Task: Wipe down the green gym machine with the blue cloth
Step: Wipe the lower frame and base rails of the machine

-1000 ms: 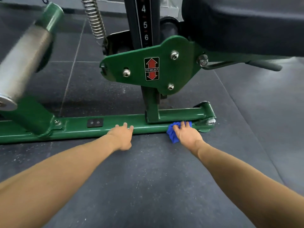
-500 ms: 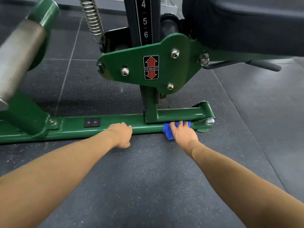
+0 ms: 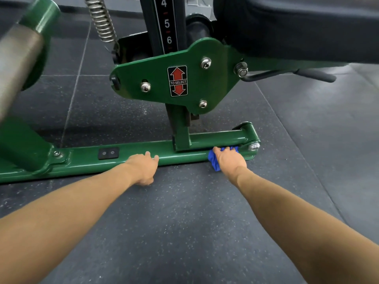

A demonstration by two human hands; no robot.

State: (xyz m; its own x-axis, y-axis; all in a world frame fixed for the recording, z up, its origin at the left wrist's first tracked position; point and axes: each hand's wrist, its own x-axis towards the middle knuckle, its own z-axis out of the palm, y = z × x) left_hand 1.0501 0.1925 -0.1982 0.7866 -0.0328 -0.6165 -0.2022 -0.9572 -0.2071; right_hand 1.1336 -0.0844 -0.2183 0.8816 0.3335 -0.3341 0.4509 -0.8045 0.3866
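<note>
Flat-fingered right hand (image 3: 229, 160) presses crumpled blue cloth (image 3: 213, 164) onto glossy green tubular machine rail (image 3: 86, 159); left hand (image 3: 141, 169) rests there loosely, gripping nothing.

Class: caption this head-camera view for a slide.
Right hand presses blue cloth against green machine's base bar; left hand rests on the bar.

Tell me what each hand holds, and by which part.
Right hand presses the bunched blue cloth by its middle onto the green base bar; left hand holds nothing, resting on it.
</note>
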